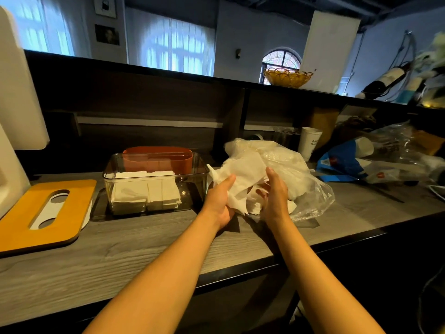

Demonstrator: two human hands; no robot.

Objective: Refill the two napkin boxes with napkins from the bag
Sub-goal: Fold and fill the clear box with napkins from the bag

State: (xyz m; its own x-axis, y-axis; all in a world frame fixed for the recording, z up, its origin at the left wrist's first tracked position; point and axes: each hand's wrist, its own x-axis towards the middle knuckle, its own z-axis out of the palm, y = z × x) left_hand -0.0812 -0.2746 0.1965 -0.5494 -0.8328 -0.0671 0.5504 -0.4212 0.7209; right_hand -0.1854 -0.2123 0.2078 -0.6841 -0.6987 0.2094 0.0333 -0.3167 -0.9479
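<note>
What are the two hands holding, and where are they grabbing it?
Both the left hand and right hand hold a bunch of napkins by its sides, at the plastic bag's mouth.

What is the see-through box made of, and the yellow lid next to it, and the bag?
The box looks like clear, glossy hard plastic: napkins show through its walls. The yellow lid seems to be matte wood or bamboo, with a darker edge; hard to be sure. The bag is thin, crinkly clear plastic film.

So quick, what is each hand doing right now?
Left hand: gripping a bunch of white napkins.
Right hand: fingers curled on the napkins at the bag mouth.
</note>
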